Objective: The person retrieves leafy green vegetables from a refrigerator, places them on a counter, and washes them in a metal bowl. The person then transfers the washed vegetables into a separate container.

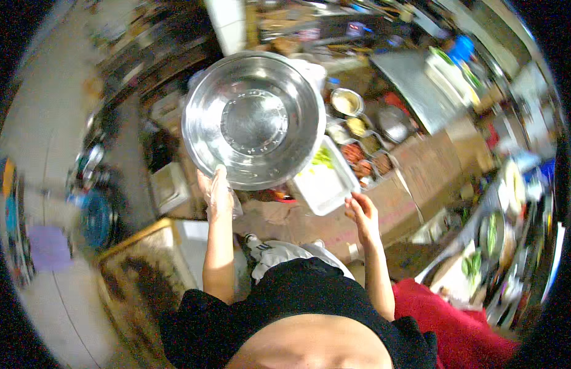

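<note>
My left hand (216,193), in a clear plastic glove, grips the near rim of a large stainless steel basin (254,121). The thumb lies over the rim. Held up above the worktop, the shiny basin has nothing inside it. My right hand (363,212) has its fingers half curled beside the near corner of a white plastic tray (331,184). Whether it touches the tray cannot be told. Chopped green vegetable (322,157) lies in the tray, partly hidden behind the basin.
Small containers (363,154) of ingredients stand on the cardboard-covered surface (405,161). Beyond is a metal sheet (414,87) with a white crate (451,80). A stained, yellow-edged board (142,267) is at left. Red cloth (447,318) is close by my right side. Outer areas are blurred.
</note>
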The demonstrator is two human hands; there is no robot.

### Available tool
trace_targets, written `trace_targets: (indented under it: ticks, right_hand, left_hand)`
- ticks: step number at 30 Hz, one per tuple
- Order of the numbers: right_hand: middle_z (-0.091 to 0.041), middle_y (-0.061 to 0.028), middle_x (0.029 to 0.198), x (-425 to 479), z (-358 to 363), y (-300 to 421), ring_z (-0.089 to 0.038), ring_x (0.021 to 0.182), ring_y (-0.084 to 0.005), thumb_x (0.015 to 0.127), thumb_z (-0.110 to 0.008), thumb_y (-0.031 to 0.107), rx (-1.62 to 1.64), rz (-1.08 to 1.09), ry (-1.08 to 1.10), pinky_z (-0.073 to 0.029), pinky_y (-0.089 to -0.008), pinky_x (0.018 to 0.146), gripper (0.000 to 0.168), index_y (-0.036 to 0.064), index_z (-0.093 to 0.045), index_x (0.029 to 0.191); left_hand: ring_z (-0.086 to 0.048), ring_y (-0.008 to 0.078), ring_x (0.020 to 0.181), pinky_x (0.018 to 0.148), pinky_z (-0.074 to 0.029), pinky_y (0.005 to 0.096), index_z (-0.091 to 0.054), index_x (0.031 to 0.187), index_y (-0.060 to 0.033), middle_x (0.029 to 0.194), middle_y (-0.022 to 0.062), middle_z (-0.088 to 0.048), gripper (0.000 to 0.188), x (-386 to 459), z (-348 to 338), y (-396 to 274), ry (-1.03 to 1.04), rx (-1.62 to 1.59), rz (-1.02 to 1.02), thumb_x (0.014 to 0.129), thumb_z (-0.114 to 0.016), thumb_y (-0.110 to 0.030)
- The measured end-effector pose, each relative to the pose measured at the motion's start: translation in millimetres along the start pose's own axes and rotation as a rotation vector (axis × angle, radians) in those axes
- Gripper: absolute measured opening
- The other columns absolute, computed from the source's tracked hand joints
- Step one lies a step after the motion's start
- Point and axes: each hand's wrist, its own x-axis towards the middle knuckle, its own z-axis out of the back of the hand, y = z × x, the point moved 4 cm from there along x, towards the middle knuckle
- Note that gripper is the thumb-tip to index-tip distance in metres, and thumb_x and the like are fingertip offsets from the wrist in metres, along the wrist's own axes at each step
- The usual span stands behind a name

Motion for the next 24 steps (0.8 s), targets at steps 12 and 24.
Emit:
trace_targets:
  ticks: [12,24]
  right_hand:
    - [-0.054,-0.0174,0.1,50,220,117,-0.055,0.091,-0.0343,0.082,-0.055,0.004,-1.013,0.494,-0.443,-0.045,-0.0391,0.08,0.043,0.006,-0.05,0.125]
    - [-0.051,-0.0113,0.098,114,363,106,-0.052,0.089,-0.0283,0.073,-0.054,0.009,-1.428,0.274,-0.558,-0.042,-0.0384,0.074,0.048,0.007,-0.051,0.121]
  left_hand:
    - [-0.053,0.0163,0.1,0.085,-0.045,0.0284,-0.046,0.125,0.0007,0.113,0.0083,-0.055,0.042,-238,-324,192,0.787,-0.051,0.403,0.084,-0.052,0.002]
    - [-0.057,0.0148,0.092,0.083,-0.046,0.0258,-0.05,0.121,0.0013,0.107,0.0079,-0.059,0.041,-314,-516,282,0.96,0.015,0.571,0.081,-0.049,0.007]
